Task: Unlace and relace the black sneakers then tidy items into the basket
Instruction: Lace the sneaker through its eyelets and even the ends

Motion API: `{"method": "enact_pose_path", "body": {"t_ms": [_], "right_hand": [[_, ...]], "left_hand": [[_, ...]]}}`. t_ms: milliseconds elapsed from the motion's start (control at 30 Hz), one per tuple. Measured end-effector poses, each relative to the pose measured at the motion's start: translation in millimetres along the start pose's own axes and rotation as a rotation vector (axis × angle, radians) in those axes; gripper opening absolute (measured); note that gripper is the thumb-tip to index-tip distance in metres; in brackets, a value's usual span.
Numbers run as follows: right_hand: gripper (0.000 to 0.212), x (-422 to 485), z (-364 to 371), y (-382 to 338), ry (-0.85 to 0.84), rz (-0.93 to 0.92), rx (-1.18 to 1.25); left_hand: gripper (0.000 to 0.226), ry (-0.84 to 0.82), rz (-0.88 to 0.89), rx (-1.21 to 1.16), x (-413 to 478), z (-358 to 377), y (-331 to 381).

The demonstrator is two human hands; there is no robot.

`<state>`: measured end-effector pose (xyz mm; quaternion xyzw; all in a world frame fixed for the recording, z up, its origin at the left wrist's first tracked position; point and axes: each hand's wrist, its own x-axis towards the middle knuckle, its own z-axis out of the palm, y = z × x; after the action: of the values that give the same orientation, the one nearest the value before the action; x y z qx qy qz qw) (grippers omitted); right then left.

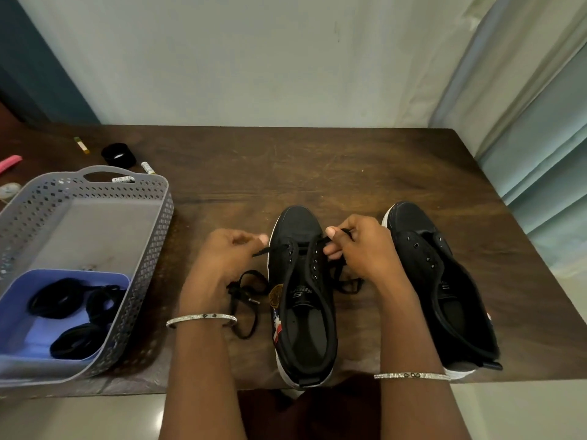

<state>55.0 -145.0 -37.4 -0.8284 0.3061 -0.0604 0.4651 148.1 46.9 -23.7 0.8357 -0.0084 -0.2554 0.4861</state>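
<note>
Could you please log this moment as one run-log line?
middle sneaker: lace in toe eyelets only | left hand: pinches lace | right hand: pinches lace | right sneaker: laceless

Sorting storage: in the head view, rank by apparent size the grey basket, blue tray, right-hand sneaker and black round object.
1. grey basket.
2. right-hand sneaker and blue tray, too alike to separate.
3. black round object.

At the desk's (317,169) near edge, black sneaker (301,312), right grip (359,246) pinching its lace (276,249) above the eyelets, left grip (222,255) holding the other end, second sneaker (444,281) unlaced toward the right edge, grey basket (158,217) at the left edge
</note>
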Motion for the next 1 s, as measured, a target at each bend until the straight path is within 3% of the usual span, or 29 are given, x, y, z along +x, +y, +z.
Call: {"method": "enact_pose_path", "body": {"t_ms": [100,267,567,733,900,1000], "right_hand": [[0.019,1,0,6,-0.015,0.018,-0.039],[0.018,3,0,9,-0.055,0.013,-0.038],[0.021,8,3,14,-0.053,0.023,-0.066],[0.036,3,0,12,-0.119,0.093,-0.092],[0.044,-2,-13,3,-0.119,0.202,0.174],[0.045,-9,-22,-2,-0.074,0.212,0.199]], "left_hand": [[0.016,-0.084,0.001,0.080,-3,1,-1],[0.019,-0.205,0.073,-0.072,-4,7,8],[0.025,-0.409,-0.103,-0.409,-9,-8,5],[0.029,-0.276,-0.135,-0.360,-8,-6,11],[0.030,-0.166,-0.037,-0.307,-12,-14,14],[0.031,-0.142,0.034,-0.271,-22,-20,25]]}}
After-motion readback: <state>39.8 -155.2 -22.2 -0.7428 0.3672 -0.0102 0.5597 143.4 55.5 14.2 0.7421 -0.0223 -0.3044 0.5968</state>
